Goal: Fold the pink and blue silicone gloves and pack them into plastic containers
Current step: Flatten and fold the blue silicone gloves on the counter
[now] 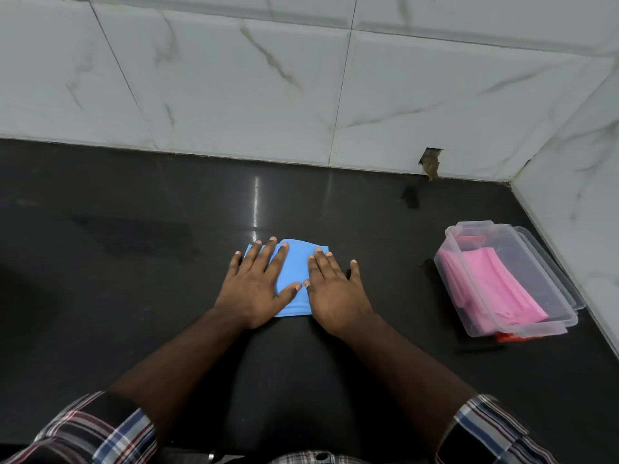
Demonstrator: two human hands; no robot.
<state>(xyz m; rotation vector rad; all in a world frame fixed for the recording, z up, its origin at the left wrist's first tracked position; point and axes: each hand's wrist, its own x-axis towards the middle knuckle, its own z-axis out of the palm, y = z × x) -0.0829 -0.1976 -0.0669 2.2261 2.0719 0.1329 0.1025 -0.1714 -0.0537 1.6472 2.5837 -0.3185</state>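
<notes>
A folded blue silicone glove (296,266) lies flat on the black counter (134,262) in the middle of the view. My left hand (256,286) presses on its left side with straight, spread fingers. My right hand (335,293) lies flat on its right side, fingers straight, thumb tips nearly meeting. To the right stands a clear plastic container (549,316) with folded pink gloves (492,289) inside. It appears to sit nested in a second clear container, and something red-orange shows beneath its near end.
A white marbled tile wall (268,78) runs along the back of the counter and turns forward at the right, close behind the container. A chipped hole (430,164) marks the wall's base. My plaid sleeves frame the bottom edge.
</notes>
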